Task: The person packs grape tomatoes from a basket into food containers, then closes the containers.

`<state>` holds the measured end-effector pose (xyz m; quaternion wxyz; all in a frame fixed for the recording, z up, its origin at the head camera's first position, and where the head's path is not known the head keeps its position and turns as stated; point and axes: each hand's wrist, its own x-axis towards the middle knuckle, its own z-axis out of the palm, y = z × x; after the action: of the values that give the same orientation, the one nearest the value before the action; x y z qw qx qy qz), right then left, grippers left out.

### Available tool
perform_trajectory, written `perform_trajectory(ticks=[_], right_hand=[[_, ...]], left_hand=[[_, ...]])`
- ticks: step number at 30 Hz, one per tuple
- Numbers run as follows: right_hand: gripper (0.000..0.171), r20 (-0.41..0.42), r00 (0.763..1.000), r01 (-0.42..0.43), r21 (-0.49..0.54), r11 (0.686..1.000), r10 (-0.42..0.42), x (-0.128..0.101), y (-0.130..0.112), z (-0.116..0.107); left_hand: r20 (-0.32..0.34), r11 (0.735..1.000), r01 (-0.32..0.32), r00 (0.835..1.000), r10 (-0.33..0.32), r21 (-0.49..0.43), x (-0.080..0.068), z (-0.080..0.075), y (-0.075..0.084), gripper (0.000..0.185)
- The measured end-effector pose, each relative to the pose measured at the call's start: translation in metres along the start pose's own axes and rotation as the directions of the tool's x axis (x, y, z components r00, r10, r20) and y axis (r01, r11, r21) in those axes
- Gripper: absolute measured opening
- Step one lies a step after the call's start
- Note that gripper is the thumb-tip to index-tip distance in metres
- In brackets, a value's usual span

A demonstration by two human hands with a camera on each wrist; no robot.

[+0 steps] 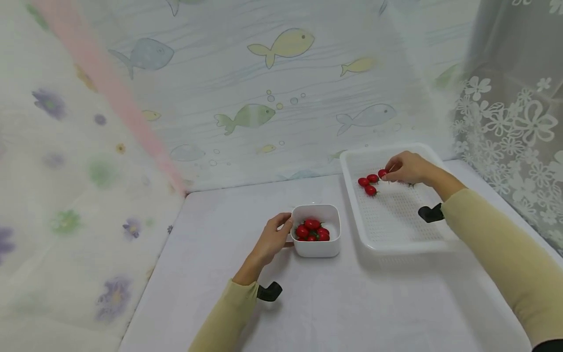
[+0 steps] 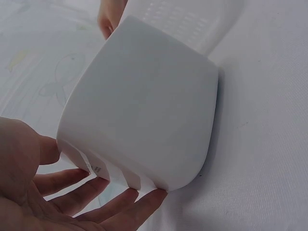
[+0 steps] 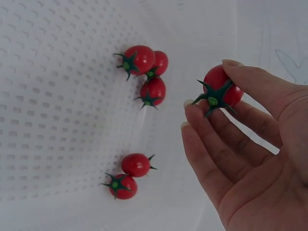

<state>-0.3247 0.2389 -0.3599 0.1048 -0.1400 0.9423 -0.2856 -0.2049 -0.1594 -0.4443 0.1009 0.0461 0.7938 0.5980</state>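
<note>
Right hand (image 3: 255, 185) pinched a tomato (image 3: 218, 85), which, being smooth, could slip into the basket (image 1: 391, 220) below, while left hand (image 1: 271, 239) gripped the box (image 1: 317, 249) beside it.

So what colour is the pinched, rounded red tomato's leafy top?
The leafy top is dark green, clearest in the right wrist view.

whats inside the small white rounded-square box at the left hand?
Inside the small white rounded-square box: a cluster of red oval tomatoes with bits of green. Its near wall and the upper tomatoes hide the bottom of the cluster, so no exact count.
</note>
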Motion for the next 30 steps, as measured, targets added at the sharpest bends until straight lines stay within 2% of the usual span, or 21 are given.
perform_trajectory(ticks=[15,26,30], right_hand=[[0.037,-0.002,0.996,0.086,-0.015,0.996,-0.086,-0.023,-0.028,-0.004],[0.035,-0.003,0.988,0.154,-0.021,0.988,-0.154,-0.039,-0.043,-0.001],[0.030,-0.002,0.988,0.156,-0.016,0.988,-0.156,-0.043,-0.046,0.003]], left_hand=[[-0.001,1.000,-0.006,1.000,0.006,0.004,0.000,0.000,0.000,0.044],[0.002,1.000,-0.005,1.000,0.005,0.011,0.000,0.000,0.002,0.044],[0.003,1.000,0.002,1.000,-0.002,0.007,0.000,0.001,0.002,0.044]])
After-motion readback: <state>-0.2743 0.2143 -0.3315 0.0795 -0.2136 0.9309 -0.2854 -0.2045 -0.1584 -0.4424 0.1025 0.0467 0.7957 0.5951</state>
